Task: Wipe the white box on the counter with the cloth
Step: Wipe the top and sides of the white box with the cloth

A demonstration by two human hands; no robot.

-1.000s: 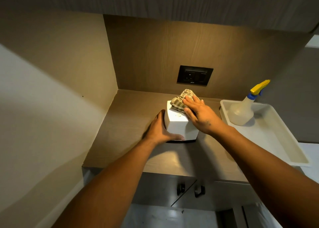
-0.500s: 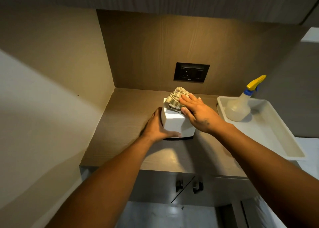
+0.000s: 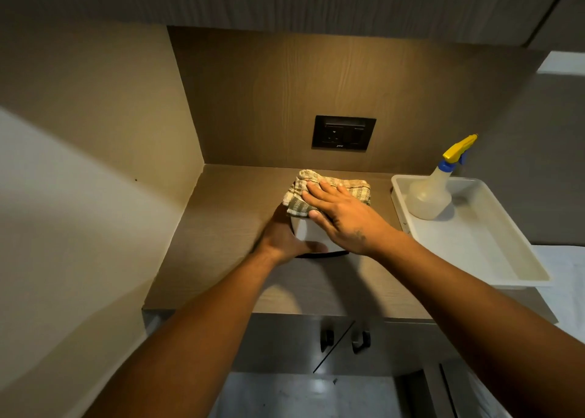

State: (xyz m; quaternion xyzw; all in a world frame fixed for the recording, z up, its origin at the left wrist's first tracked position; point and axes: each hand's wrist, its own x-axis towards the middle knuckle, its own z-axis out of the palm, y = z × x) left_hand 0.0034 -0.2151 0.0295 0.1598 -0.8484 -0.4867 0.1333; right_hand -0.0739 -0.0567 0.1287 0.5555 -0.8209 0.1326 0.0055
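Head view: two hands (image 3: 343, 216), one cloth (image 3: 329, 187), one white box (image 3: 311, 234).

The one head camera looks forward and down, close over the counter (image 3: 221, 228) in mid frame.

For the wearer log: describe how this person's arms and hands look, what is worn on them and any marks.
Both forearms are bare as far as the view shows: no sleeves, gloves, watch or bracelets. No rings show on the left hand or the right hand. The right hand carries a small dark mark, perhaps a tattoo, on its back near the wrist. Fingernails are short and unpainted.
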